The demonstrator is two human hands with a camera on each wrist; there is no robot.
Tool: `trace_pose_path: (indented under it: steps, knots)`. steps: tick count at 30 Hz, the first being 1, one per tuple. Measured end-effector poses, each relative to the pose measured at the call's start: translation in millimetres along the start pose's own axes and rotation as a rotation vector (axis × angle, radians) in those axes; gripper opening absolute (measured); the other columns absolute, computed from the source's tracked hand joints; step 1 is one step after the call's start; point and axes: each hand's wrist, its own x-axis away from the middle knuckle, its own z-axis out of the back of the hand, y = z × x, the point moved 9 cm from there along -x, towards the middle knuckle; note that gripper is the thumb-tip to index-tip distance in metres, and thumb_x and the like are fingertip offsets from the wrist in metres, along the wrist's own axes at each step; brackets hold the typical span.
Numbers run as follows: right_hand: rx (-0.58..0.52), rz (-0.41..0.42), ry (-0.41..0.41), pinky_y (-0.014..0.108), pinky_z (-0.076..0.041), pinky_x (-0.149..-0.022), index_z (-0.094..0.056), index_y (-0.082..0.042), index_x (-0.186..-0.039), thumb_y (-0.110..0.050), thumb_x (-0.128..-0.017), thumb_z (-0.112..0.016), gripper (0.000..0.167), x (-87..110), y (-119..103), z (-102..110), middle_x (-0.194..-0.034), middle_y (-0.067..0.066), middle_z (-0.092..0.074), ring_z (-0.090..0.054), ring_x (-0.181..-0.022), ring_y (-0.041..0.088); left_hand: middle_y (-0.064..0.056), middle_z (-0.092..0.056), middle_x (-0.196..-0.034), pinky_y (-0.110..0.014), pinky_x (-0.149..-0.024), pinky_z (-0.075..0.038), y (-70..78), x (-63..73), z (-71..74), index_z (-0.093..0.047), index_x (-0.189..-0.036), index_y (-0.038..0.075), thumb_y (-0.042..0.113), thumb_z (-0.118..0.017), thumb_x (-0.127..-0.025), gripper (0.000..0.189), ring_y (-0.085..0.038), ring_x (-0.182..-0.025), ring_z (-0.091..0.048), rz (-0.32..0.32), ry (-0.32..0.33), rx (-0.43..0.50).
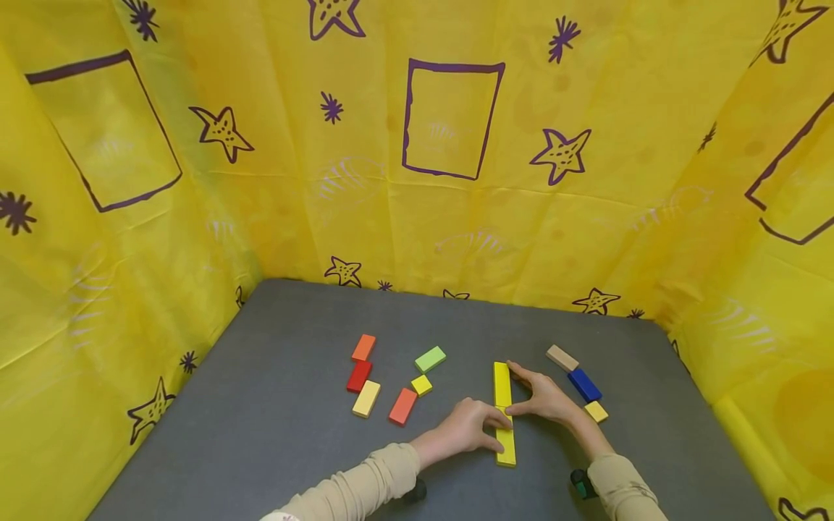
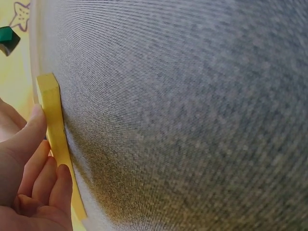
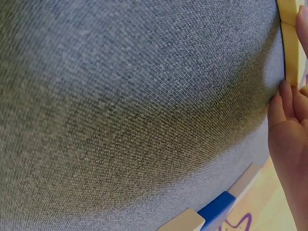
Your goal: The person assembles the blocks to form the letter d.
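Observation:
Two bright yellow blocks lie end to end in a straight line on the grey table in the head view: a far yellow block (image 1: pixel 501 382) and a near yellow block (image 1: pixel 506 456). My left hand (image 1: pixel 464 427) holds the near one from the left, thumb and fingers bent at it. In the left wrist view the thumb (image 2: pixel 34 127) touches its side. From the right, my right hand (image 1: pixel 546 396) grips the far one, index finger by its far end and thumb close to the joint. That joint also shows in the right wrist view, beside the fingers (image 3: pixel 285 103).
Left are orange (image 1: pixel 363 347), red (image 1: pixel 359 376), pale yellow (image 1: pixel 366 399) and coral (image 1: pixel 402 407) blocks, plus green (image 1: pixel 430 359) and small yellow (image 1: pixel 421 385) ones. Right are tan (image 1: pixel 562 357), blue (image 1: pixel 584 385) and pale yellow (image 1: pixel 596 412) blocks. Yellow cloth (image 1: pixel 456 217) surrounds the table.

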Motion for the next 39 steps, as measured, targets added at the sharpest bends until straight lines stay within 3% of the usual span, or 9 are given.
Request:
trace_pose_path:
  steps: [12,19,23,26,28,31,39]
  knots:
    - [-0.011,0.011,-0.026,0.057,-0.029,-0.106,-0.029,0.005,-0.145,-0.032,-0.076,-0.078,0.093,2.4,-3,-2,-0.148,0.025,-0.034,-0.034,-0.135,0.043,0.012,-0.072,-0.104,-0.02,-0.089,-0.042,3.2,2.3,-0.1,-0.071,-0.111,0.017,0.026,-0.079,-0.075,0.037,0.005,-0.098,-0.062,0.0,-0.012,-0.019]
    - [-0.016,-0.003,-0.037,0.058,-0.026,-0.108,-0.029,0.004,-0.146,-0.032,-0.076,-0.079,0.093,2.2,-4,-1,-0.149,0.025,-0.033,-0.031,-0.137,0.044,0.012,-0.071,-0.105,-0.016,-0.084,-0.044,12.2,0.9,1.4,-0.071,-0.111,0.016,0.026,-0.078,-0.077,0.036,0.002,-0.094,-0.062,-0.06,-0.016,-0.148]
    - [-0.019,0.009,-0.04,0.058,-0.027,-0.107,-0.028,0.006,-0.145,-0.034,-0.076,-0.078,0.094,2.9,-6,-1,-0.149,0.026,-0.033,-0.031,-0.136,0.045,0.009,-0.072,-0.102,-0.013,-0.076,-0.045,11.5,-0.8,9.1,-0.071,-0.109,0.015,0.024,-0.079,-0.077,0.034,-0.001,-0.086,-0.063,-0.034,0.076,-0.179]
    - [-0.014,0.023,-0.038,0.057,-0.028,-0.106,-0.028,0.007,-0.145,-0.034,-0.076,-0.078,0.094,3.0,-7,-1,-0.148,0.027,-0.033,-0.032,-0.136,0.045,0.006,-0.072,-0.104,-0.016,-0.077,-0.048,6.0,-3.2,17.3,-0.071,-0.11,0.013,0.023,-0.079,-0.076,0.036,-0.006,-0.087,-0.064,0.014,0.18,-0.176]
    - [-0.017,0.024,-0.035,0.057,-0.028,-0.106,-0.028,0.007,-0.145,-0.032,-0.076,-0.079,0.094,3.1,-7,-1,-0.148,0.027,-0.033,-0.032,-0.136,0.045,0.004,-0.071,-0.108,-0.018,-0.08,-0.049,2.3,-5.4,19.4,-0.07,-0.112,0.013,0.024,-0.079,-0.076,0.039,-0.008,-0.092,-0.065,0.03,0.214,-0.174]
    - [-0.017,0.019,-0.037,0.057,-0.028,-0.106,-0.028,0.007,-0.145,-0.032,-0.076,-0.078,0.093,3.3,-5,-2,-0.148,0.027,-0.033,-0.032,-0.136,0.045,0.004,-0.07,-0.112,-0.019,-0.083,-0.049,-1.7,-8.8,18.4,-0.069,-0.116,0.013,0.026,-0.079,-0.076,0.043,-0.009,-0.097,-0.065,0.033,0.203,-0.169]
    - [-0.035,-0.002,-0.04,0.059,-0.027,-0.107,-0.027,0.005,-0.146,-0.031,-0.076,-0.078,0.093,2.8,-4,-3,-0.15,0.027,-0.031,-0.029,-0.137,0.046,0.006,-0.071,-0.109,-0.018,-0.081,-0.047,-7.4,-13.6,14.5,-0.071,-0.113,0.015,0.027,-0.079,-0.076,0.04,-0.006,-0.092,-0.063,0.036,0.162,-0.137]
